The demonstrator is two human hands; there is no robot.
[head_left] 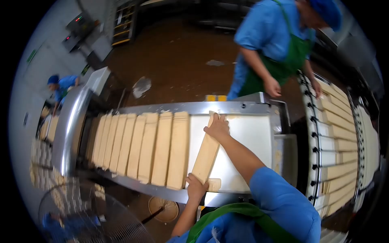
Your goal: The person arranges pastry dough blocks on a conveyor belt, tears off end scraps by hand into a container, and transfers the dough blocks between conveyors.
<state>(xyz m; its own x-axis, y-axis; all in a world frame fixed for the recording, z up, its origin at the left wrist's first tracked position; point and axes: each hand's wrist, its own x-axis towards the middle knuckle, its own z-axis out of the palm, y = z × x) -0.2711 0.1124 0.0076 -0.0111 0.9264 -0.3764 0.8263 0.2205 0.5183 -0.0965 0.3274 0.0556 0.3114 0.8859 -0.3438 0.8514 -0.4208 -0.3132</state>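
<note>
A long pale-beige slab (206, 156), dough-like in look, lies slantwise over the white belt (247, 150). My right hand (219, 128) grips its far end, fingers bent over the edge. At the near end, my left hand (196, 188) is closed around the slab's corner. To the left, several similar slabs (162, 148) lie side by side in a row across the conveyor. A small flat beige piece (214, 185) rests on the belt beside my left hand. Which parts of the slab's underside touch the belt is hidden.
Metal rails (146, 108) edge the conveyor, and a shiny metal housing (73, 129) spans its left end. Across it stands a co-worker (275, 48) in a green apron, beside a second line of slabs (340, 121). Another person (63, 87) bends at far left. A fan guard (89, 214) is near.
</note>
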